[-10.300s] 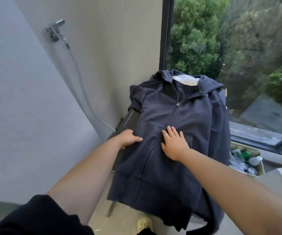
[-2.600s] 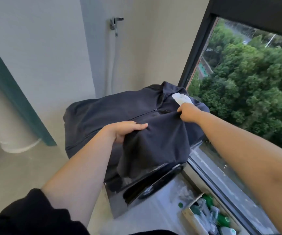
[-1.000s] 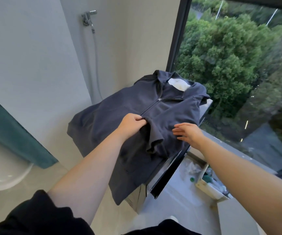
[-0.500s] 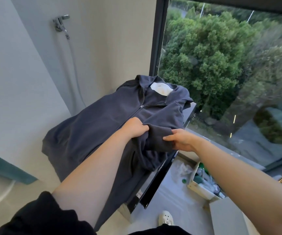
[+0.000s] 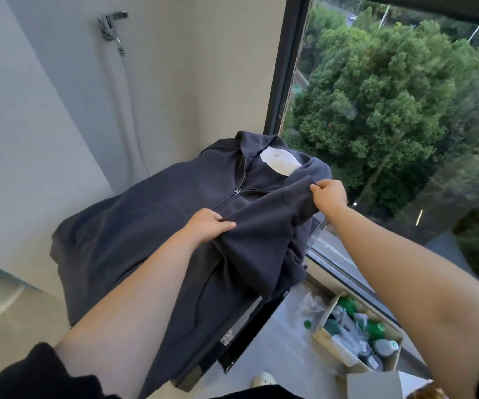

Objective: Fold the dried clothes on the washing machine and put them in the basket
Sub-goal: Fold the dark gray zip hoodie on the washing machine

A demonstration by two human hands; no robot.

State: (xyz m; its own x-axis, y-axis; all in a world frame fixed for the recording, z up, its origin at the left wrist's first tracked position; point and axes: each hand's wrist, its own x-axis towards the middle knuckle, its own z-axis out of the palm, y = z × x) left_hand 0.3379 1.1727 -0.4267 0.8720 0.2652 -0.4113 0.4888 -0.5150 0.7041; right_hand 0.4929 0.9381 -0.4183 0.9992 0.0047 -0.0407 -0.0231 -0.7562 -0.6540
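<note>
Window (image 5: 390, 110): fills the right side, with green trees outside.
Wall (image 5: 189, 67): pale, behind and to the left of my work.
Jacket (image 5: 146, 226): dark navy with a zip front. It lies spread front-up over the washing machine (image 5: 241, 344), collar towards the window corner, hem hanging over the near edge.
Washing machine: almost all covered; only a dark strip of its front shows below the cloth.
Sleeve (image 5: 267, 223): lifted across the jacket's chest, stretched between my two hands.
Box (image 5: 333, 348): cardboard, on the floor by the window, holding green and white bottles (image 5: 376, 329).
Left hand (image 5: 209, 226): over the middle of the jacket, my fingers closed on a fold of the sleeve.
Right hand (image 5: 329, 197): near the collar, my fingers pinching the sleeve's cuff end, raised off the jacket.
Hose (image 5: 126, 110): hangs down the wall from a chrome tap (image 5: 111, 23).
Label (image 5: 278, 162): white, inside the open collar.
Zip pull (image 5: 236, 192): on the chest, just beyond my left hand.
</note>
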